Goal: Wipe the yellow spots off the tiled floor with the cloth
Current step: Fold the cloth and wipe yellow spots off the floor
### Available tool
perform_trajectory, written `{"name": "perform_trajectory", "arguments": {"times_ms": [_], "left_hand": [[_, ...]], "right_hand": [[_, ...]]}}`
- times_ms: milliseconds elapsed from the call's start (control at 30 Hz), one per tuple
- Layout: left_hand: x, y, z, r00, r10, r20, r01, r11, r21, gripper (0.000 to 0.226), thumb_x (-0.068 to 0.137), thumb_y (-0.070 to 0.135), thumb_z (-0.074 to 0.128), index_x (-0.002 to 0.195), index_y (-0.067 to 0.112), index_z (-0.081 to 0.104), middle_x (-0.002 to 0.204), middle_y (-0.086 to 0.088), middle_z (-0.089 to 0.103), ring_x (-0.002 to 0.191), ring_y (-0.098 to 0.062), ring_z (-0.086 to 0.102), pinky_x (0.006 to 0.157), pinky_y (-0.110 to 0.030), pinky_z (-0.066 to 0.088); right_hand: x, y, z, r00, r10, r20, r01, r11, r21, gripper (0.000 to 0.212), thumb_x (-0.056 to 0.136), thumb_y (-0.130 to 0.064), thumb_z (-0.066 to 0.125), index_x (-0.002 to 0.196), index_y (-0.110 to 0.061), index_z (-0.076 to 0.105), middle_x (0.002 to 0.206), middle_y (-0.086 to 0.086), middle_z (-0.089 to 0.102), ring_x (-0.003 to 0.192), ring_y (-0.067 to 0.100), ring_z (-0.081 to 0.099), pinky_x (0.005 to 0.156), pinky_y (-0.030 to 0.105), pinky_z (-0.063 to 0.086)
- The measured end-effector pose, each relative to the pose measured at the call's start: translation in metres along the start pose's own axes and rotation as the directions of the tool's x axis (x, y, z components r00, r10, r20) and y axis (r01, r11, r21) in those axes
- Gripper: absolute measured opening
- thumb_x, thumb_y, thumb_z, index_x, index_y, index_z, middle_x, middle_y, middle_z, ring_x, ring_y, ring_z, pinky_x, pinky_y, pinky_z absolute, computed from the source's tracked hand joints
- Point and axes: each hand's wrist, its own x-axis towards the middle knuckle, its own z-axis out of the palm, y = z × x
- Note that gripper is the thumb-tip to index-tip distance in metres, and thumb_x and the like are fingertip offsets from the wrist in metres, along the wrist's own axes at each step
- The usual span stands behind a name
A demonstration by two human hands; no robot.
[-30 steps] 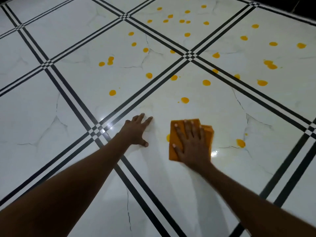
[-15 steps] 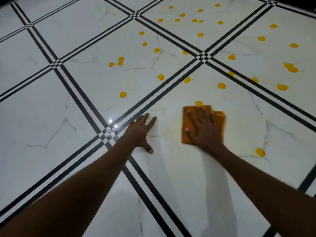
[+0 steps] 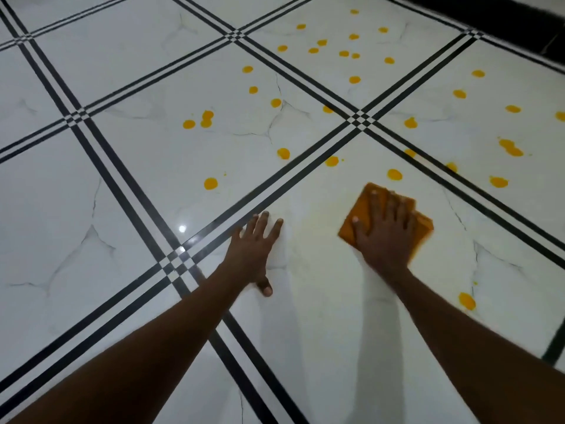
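Observation:
An orange folded cloth (image 3: pixel 360 206) lies flat on the white tiled floor (image 3: pixel 128 185). My right hand (image 3: pixel 382 234) presses on it with straight, spread fingers. My left hand (image 3: pixel 253 249) rests flat on the floor to the cloth's left, fingers straight. Several yellow spots dot the tiles beyond the hands. The nearest yellow spot (image 3: pixel 394 174) sits just above the cloth, and another yellow spot (image 3: pixel 467 300) lies to the right of my right forearm. A faint yellowish smear (image 3: pixel 318 221) shows on the tile between my hands.
Black double-line borders (image 3: pixel 287 179) cross the floor diagonally and meet in small checker squares (image 3: pixel 176 262). A dark edge (image 3: pixel 501 19) runs along the top right of the floor. A light glint (image 3: pixel 182 229) reflects on the tile left of my left hand.
My right hand has slid the cloth forward over the tile, covering the spot ahead of it and leaving a faint smear. My left hand has stayed planted.

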Motion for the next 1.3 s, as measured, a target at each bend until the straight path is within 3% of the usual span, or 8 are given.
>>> {"name": "perform_trajectory", "arguments": {"times_ms": [100,300,567,667,900,967,1100,1300], "left_hand": [[-0.001,0.004,-0.002,1.000,-0.004,-0.012,0.004,1.000,0.002,0.154,0.054,0.058,0.089,0.157,0.018,-0.018,0.164,-0.016,-0.021,0.152,-0.037,-0.012,0.121,-0.054,0.004],[-0.012,0.005,-0.017,1.000,-0.010,-0.005,0.010,0.999,-0.035,0.154,0.054,0.057,0.090,0.157,0.017,-0.017,0.164,-0.016,-0.019,0.153,-0.037,-0.010,0.122,-0.054,0.006],[-0.003,0.000,-0.007,1.000,0.003,-0.008,-0.004,0.999,-0.042,0.154,0.055,0.059,0.088,0.156,0.020,-0.020,0.164,-0.014,-0.023,0.152,-0.035,-0.015,0.122,-0.053,0.003],[0.002,-0.008,0.002,0.999,0.040,-0.005,-0.040,0.998,-0.057,0.154,0.052,0.064,0.086,0.156,0.024,-0.020,0.164,-0.011,-0.023,0.152,-0.032,-0.016,0.123,-0.055,0.004],[0.029,-0.030,-0.050,0.998,0.066,-0.019,-0.067,0.997,-0.045,0.118,0.069,0.046,0.085,0.158,0.018,0.014,0.162,-0.007,0.022,0.146,-0.027,0.024,0.115,-0.043,0.031],[0.042,-0.030,-0.065,0.998,0.056,-0.019,-0.056,0.998,-0.031,0.124,0.065,0.048,0.087,0.158,0.018,0.011,0.164,-0.010,0.016,0.149,-0.030,0.018,0.115,-0.045,0.031],[0.054,-0.025,-0.051,0.999,0.040,0.024,-0.041,0.999,0.031,0.144,0.055,0.050,0.091,0.159,0.017,-0.003,0.166,-0.014,-0.005,0.153,-0.034,-0.001,0.120,-0.049,0.019],[0.060,-0.025,-0.052,0.999,0.032,0.007,-0.032,0.999,-0.028,0.147,0.053,0.055,0.091,0.159,0.017,-0.003,0.167,-0.013,-0.002,0.154,-0.032,0.000,0.120,-0.048,0.019]], "right_hand": [[-0.068,-0.028,0.000,0.992,0.128,-0.022,-0.127,0.992,0.022,0.078,0.095,-0.058,0.031,0.162,-0.019,0.020,0.164,0.022,0.028,0.152,0.044,0.023,0.121,0.061,0.017],[-0.157,-0.050,-0.009,0.943,-0.256,0.213,0.254,0.966,0.038,0.086,0.097,-0.068,0.035,0.163,-0.028,-0.001,0.171,0.013,0.000,0.158,0.037,-0.003,0.125,0.061,0.005],[0.007,-0.040,-0.005,0.978,-0.106,0.180,0.102,0.994,0.032,0.085,0.090,-0.070,0.022,0.162,-0.024,0.019,0.164,0.023,0.028,0.150,0.048,0.024,0.118,0.065,0.022],[0.070,-0.067,0.002,0.972,-0.146,0.185,0.144,0.989,0.022,0.086,0.089,-0.070,0.018,0.163,-0.026,0.011,0.167,0.022,0.018,0.153,0.046,0.015,0.122,0.064,0.011],[-0.154,-0.071,-0.012,0.912,-0.375,0.165,0.346,0.921,0.180,0.086,0.090,-0.063,0.046,0.163,-0.029,0.014,0.169,0.015,0.015,0.157,0.038,0.008,0.122,0.063,0.016],[-0.167,-0.057,-0.015,0.893,-0.415,0.171,0.381,0.902,0.201,0.087,0.090,-0.065,0.048,0.162,-0.029,0.017,0.170,0.013,0.015,0.157,0.037,0.008,0.121,0.064,0.019],[-0.068,-0.051,0.001,0.840,-0.527,0.128,0.510,0.848,0.145,0.083,0.092,-0.067,0.040,0.162,-0.030,0.016,0.170,0.013,0.013,0.157,0.038,0.007,0.123,0.062,0.014],[0.050,-0.064,-0.002,0.966,-0.230,0.120,0.222,0.972,0.072,0.084,0.093,-0.069,0.029,0.163,-0.030,0.005,0.168,0.017,0.018,0.155,0.041,0.013,0.122,0.061,0.014]]}}
